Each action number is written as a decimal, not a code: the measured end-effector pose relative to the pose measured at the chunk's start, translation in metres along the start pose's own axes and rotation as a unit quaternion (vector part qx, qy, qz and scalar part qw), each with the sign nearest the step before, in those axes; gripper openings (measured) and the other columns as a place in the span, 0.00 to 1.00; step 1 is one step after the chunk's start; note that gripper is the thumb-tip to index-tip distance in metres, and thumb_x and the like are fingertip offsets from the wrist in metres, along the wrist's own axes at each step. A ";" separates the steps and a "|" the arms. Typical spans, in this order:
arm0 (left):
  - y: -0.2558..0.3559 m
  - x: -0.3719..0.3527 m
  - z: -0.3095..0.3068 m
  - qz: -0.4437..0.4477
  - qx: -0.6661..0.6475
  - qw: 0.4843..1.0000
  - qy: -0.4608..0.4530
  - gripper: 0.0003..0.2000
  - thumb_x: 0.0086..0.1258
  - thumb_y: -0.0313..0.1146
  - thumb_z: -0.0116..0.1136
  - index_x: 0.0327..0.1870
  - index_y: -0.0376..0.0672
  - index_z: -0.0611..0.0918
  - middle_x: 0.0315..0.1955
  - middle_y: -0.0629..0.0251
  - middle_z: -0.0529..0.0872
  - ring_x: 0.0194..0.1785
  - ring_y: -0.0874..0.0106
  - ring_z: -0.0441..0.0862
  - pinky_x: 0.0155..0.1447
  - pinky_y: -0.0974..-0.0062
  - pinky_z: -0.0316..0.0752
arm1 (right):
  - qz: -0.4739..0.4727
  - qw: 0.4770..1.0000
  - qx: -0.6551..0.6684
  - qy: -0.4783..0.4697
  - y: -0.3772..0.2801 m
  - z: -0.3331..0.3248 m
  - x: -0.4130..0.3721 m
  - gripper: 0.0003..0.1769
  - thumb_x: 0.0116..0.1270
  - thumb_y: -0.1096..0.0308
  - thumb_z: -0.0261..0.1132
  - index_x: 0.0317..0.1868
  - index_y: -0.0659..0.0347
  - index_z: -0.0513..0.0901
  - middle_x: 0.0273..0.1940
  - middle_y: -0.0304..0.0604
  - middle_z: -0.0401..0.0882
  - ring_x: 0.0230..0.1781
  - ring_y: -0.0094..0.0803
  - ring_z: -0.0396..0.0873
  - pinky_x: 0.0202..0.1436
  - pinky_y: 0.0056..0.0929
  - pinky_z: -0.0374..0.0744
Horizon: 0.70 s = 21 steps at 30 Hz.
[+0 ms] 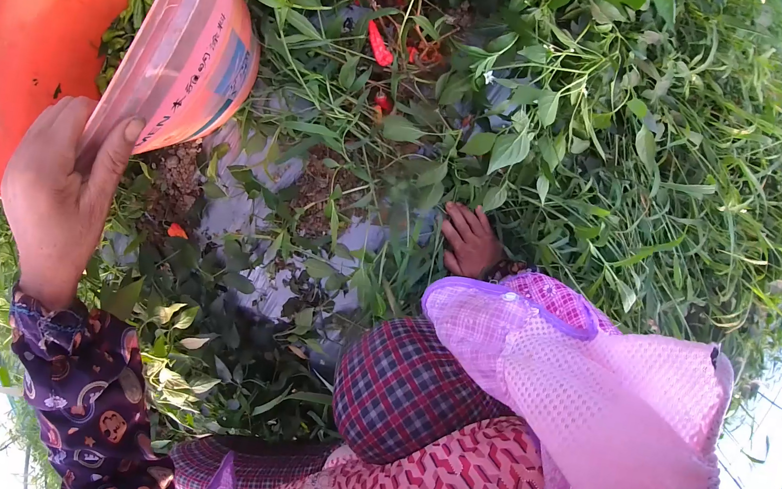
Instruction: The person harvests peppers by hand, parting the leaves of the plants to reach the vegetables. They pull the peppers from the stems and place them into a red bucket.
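Note:
At the left, my left hand (67, 181) grips the rim of an orange plastic bucket (35, 19), with the thumb outside and the fingers inside. The bucket is tilted on its side, its mouth facing left, and green peppers (129, 18) show inside it. My right hand (472, 241) reaches into the plants near the middle, fingers spread apart over the leaves, with nothing visible in it. Red peppers (379, 43) lie or hang among the leaves above and left of my right hand.
Dense green plants and grass (702, 190) fill the right side. Pale ground sheeting (243, 187) with soil and stems shows between the rows. A small red-orange piece (177, 231) lies below the bucket. My plaid-covered knee (415, 390) is at the lower middle.

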<state>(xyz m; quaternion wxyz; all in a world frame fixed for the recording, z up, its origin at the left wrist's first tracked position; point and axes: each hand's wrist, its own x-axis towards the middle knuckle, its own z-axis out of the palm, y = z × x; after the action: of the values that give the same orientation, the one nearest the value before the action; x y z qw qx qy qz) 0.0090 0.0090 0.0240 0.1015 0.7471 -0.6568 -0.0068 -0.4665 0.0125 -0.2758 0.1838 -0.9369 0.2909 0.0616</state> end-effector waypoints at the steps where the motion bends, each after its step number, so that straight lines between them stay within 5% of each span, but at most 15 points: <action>1: 0.002 0.001 0.000 0.000 -0.022 1.000 -0.009 0.16 0.69 0.40 0.62 0.34 0.34 0.77 0.25 0.54 0.73 0.29 0.57 0.73 0.34 0.66 0.69 | -0.001 1.000 -0.001 0.003 0.001 0.004 0.002 0.41 0.51 0.59 0.68 0.68 0.58 0.69 0.74 0.50 0.58 0.75 0.45 0.56 0.78 0.46 0.47; 7: -0.010 0.012 -0.006 0.025 -0.082 0.993 -0.083 0.14 0.65 0.34 0.65 0.44 0.34 0.78 0.31 0.53 0.76 0.35 0.52 0.76 0.40 0.67 0.72 | 0.012 1.000 0.015 -0.022 -0.001 -0.012 0.007 0.38 0.53 0.58 0.67 0.66 0.58 0.71 0.72 0.50 0.60 0.73 0.46 0.58 0.76 0.48 0.50; 10: -0.019 0.024 -0.012 0.027 -0.140 0.971 -0.191 0.14 0.64 0.31 0.64 0.47 0.35 0.78 0.32 0.52 0.77 0.37 0.51 0.77 0.43 0.67 0.73 | 0.049 0.998 0.030 -0.026 -0.001 -0.048 0.001 0.37 0.53 0.58 0.67 0.65 0.58 0.71 0.71 0.50 0.62 0.72 0.46 0.60 0.75 0.49 0.52; 12: -0.038 0.032 -0.012 0.120 -0.081 0.955 -0.261 0.18 0.68 0.31 0.64 0.55 0.32 0.76 0.39 0.54 0.82 0.40 0.65 0.83 0.45 0.73 0.77 | 0.087 0.995 0.048 -0.014 -0.007 -0.083 -0.003 0.36 0.54 0.57 0.67 0.64 0.58 0.72 0.70 0.50 0.63 0.72 0.47 0.60 0.75 0.50 0.53; 14: -0.047 0.029 -0.007 0.111 -0.100 0.949 -0.276 0.18 0.68 0.27 0.63 0.57 0.32 0.77 0.41 0.58 0.84 0.42 0.72 0.83 0.46 0.76 0.78 | 0.119 0.991 0.064 0.001 -0.021 -0.110 -0.010 0.35 0.54 0.57 0.67 0.64 0.58 0.73 0.70 0.50 0.63 0.71 0.47 0.61 0.74 0.51 0.54; 16: -0.049 0.023 -0.003 -0.030 -0.242 0.933 -0.265 0.17 0.69 0.25 0.63 0.57 0.32 0.77 0.43 0.63 0.85 0.45 0.77 0.82 0.48 0.78 0.78 | 0.148 0.986 0.082 0.010 -0.040 -0.136 -0.020 0.34 0.55 0.57 0.67 0.63 0.58 0.73 0.69 0.51 0.64 0.71 0.47 0.62 0.73 0.51 0.55; 21: -0.043 0.028 -0.003 -0.024 -0.236 0.931 -0.279 0.15 0.68 0.27 0.64 0.53 0.33 0.79 0.41 0.60 0.87 0.43 0.72 0.85 0.47 0.73 0.78 | 0.166 0.975 0.144 -0.045 -0.128 -0.168 -0.055 0.32 0.56 0.56 0.67 0.62 0.58 0.74 0.67 0.51 0.66 0.69 0.48 0.63 0.72 0.53 0.57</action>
<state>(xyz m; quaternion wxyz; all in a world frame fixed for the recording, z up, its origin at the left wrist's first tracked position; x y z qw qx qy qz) 0.0558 -0.0128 0.0235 0.0878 0.6850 -0.6202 -0.3721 -0.4377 0.0750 -0.0684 0.3172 -0.8355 0.4394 0.0904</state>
